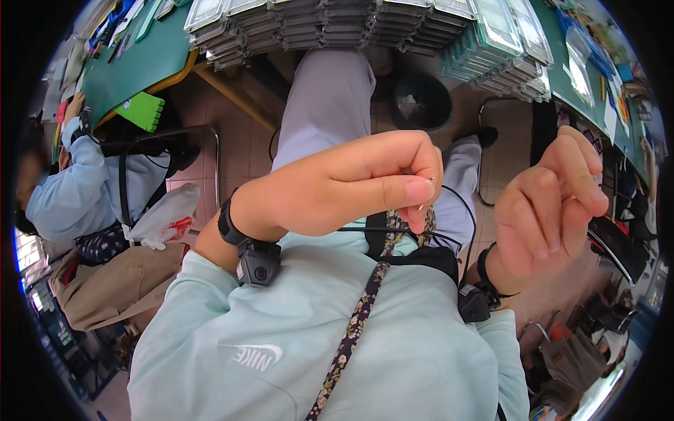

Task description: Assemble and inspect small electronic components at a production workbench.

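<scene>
My left hand (351,186) is raised in front of my chest with its fingers curled in. Between its thumb and forefinger it pinches a tiny, thin, shiny piece (421,208), too small to name. Off to the right, my right hand (551,200) is held up apart from the left, its fingers bent and thumb and forefinger drawn together. Whatever may sit in that pinch cannot be made out. Each wrist wears a black strap with a small camera, the left one (260,265) showing its lens. A flowered lanyard (358,319) hangs down my shirt.
Stacks of clear plastic trays (337,28) stand on the table edge ahead. Below them is a dark bin (421,102) on the tiled floor. At left, another person (88,179) sits at a green table (147,63), beside a white plastic bag (168,214). Black cables (460,196) cross near my lap.
</scene>
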{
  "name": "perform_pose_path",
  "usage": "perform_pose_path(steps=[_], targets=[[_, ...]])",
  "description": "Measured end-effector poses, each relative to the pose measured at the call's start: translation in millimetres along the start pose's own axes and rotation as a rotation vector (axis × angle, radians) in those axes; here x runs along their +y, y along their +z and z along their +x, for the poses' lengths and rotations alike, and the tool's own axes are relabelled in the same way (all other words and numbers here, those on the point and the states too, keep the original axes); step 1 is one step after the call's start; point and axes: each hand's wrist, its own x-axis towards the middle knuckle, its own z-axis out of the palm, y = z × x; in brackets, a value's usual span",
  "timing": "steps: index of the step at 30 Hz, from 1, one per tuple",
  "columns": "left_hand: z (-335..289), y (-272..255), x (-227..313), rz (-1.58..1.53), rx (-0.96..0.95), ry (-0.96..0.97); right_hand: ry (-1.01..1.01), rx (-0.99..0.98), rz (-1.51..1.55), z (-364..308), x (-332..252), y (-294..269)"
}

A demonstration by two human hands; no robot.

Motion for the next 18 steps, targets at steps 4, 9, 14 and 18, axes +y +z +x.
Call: perform_pose_path(steps=[4,9,14,18], targets=[[0.0,0.5,0.3,0.001,0.007,-0.008,0.006,-0.014,0.051,1.7,1.8,-2.6],[0.9,1.6,-0.8,-0.004,0.006,-0.010,0.026,-0.079,0.223,3.5,1.8,-5.1],[-2.2,0.7,-2.9,0.017,0.038,0.011,0.064,-0.145,0.383,8.3,7.4,-10.6],[-1.5,1.9,-2.6,0.004,0.031,0.004,0.065,-0.192,0.409,7.5,8.0,-12.3]])
